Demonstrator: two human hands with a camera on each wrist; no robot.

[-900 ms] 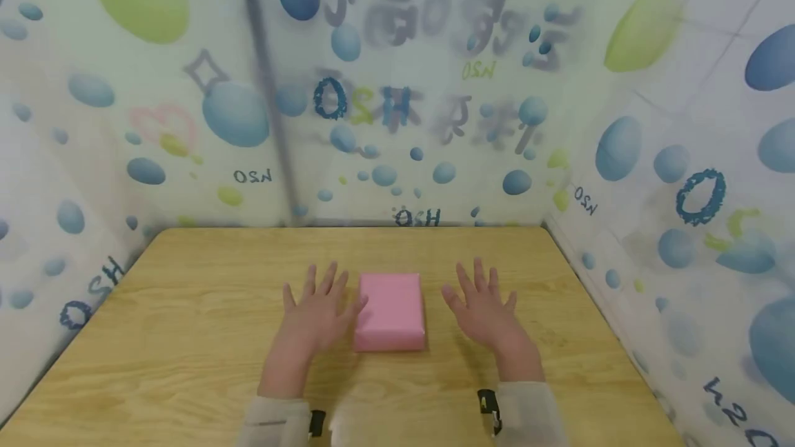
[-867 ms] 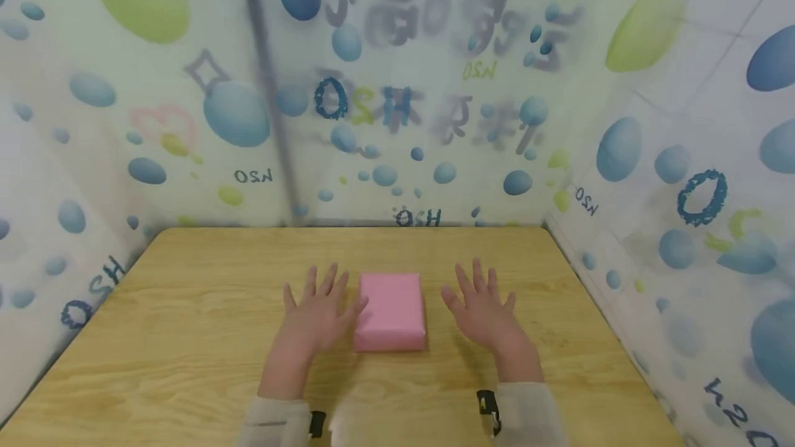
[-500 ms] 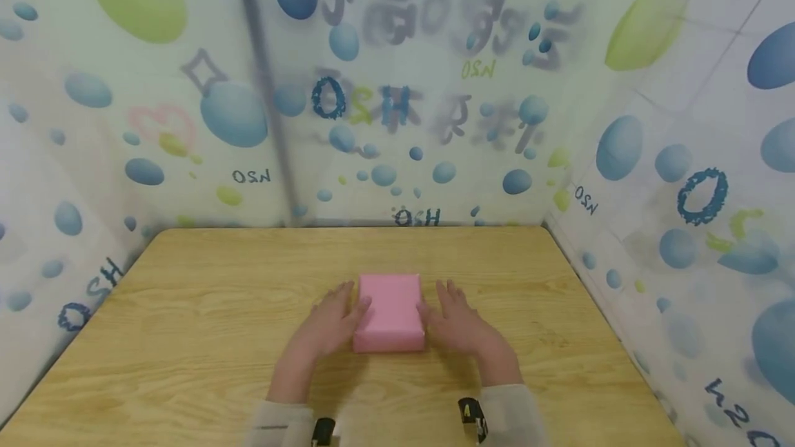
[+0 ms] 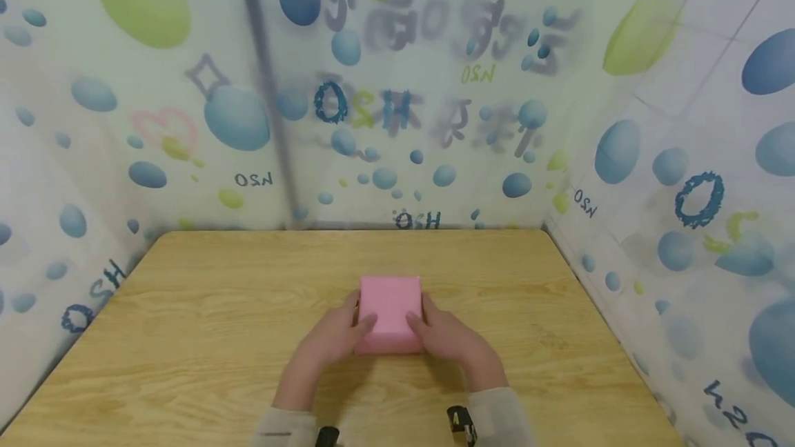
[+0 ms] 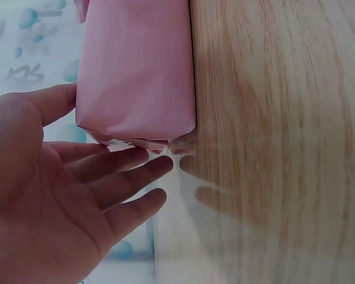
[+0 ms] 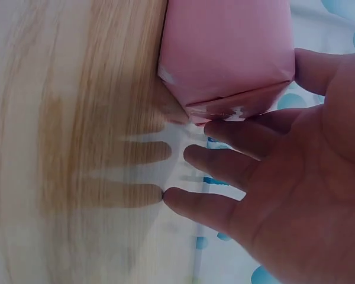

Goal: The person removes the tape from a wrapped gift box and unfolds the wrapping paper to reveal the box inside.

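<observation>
A pink wrapped box [image 4: 391, 312] lies on the wooden table in front of the person. The left hand [image 4: 333, 336] grips its left side in the head view, thumb on the top face. Opposite it, the right hand [image 4: 450, 338] grips the right side, its thumb also on top. In the left wrist view, some fingers of the left hand [image 5: 65, 183] lie at the box's folded end, while the others are spread below, off it. The right wrist view has the right hand [image 6: 284, 160] placed likewise, beside a folded, shiny end of the wrapping. The underside is hidden.
The light wooden table [image 4: 217, 316] reaches back to a pale curtain [image 4: 385, 116] printed with blue and green drops and letters. More of this patterned sheet rises along both sides. Dark straps [image 4: 461, 419] sit at the wrists near the white sleeves.
Both hands have come inward from beside the box, where their fingers were spread, and now hold its two sides with thumbs on top. The box has barely moved.
</observation>
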